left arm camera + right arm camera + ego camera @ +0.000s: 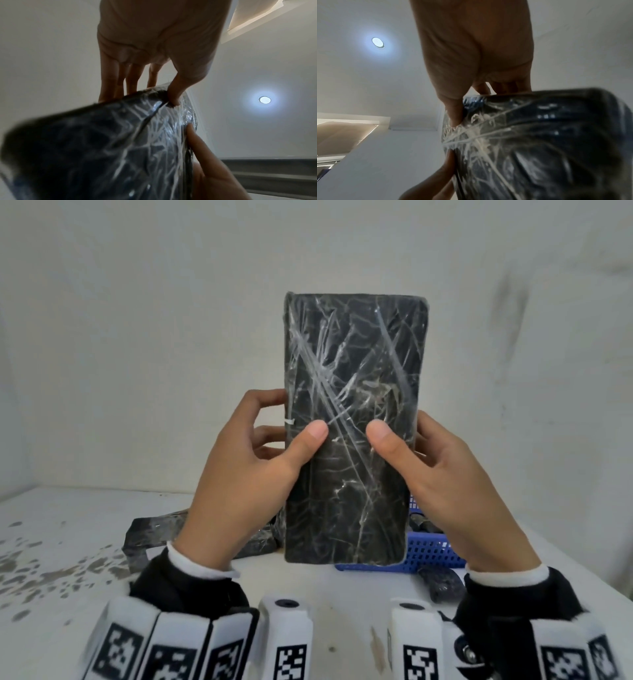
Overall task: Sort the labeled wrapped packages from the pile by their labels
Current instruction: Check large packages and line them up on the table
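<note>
Both hands, left hand [239, 474] and right hand [455, 484], pinch the upright wrapped package [352, 419] low, above the blue basket [435, 553]; label unseen.

The held package [352, 426] is dark and matt under crinkled, glossy clear film; the blue basket [435, 553] is perforated plastic; the desk [61, 542] looks speckled white.

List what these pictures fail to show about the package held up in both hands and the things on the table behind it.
- Label of the held package: the head view shows only a label-free face; both wrist views are blurred.
- Fingers behind it: in the head view the left hand and right hand show thumbs in front only.
- Blue basket: contents mostly hidden by package and right hand.
- Packages on the table: labels unreadable, partly hidden by the left hand.
</note>
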